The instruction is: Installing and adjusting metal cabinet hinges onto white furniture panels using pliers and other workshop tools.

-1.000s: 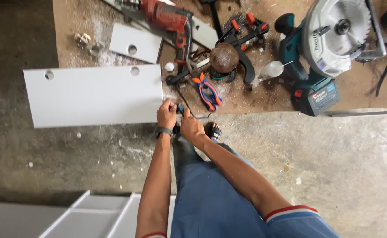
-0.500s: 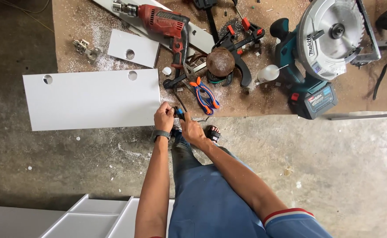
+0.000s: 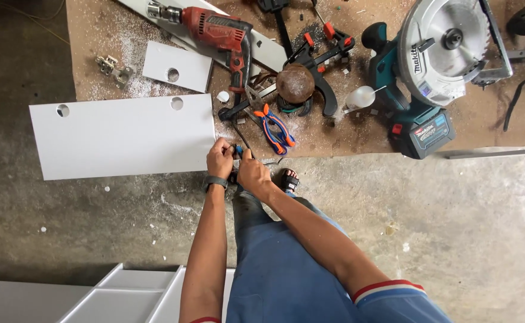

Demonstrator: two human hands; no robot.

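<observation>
My left hand (image 3: pixel 219 160) and my right hand (image 3: pixel 253 171) meet at the front edge of the brown workbench (image 3: pixel 346 134), just right of the near corner of a long white panel (image 3: pixel 122 136) with two round holes. Both hands close around a small blue and black object (image 3: pixel 238 149) with a thin black cord running from it; what it is cannot be made out. A dark watch sits on my left wrist. Orange-and-blue pliers (image 3: pixel 276 128) lie on the bench just beyond my right hand.
On the bench lie a red power drill (image 3: pixel 217 30), a small white board with one hole (image 3: pixel 175 67), black bar clamps (image 3: pixel 316 57), a teal circular saw with battery (image 3: pixel 436 66), a metal hinge (image 3: pixel 114 69) and sawdust. A white cabinet frame (image 3: pixel 119 293) stands on the concrete floor at lower left.
Both hands stay together at the bench edge by the panel's corner, with only small finger movement. The view has shifted slightly.
</observation>
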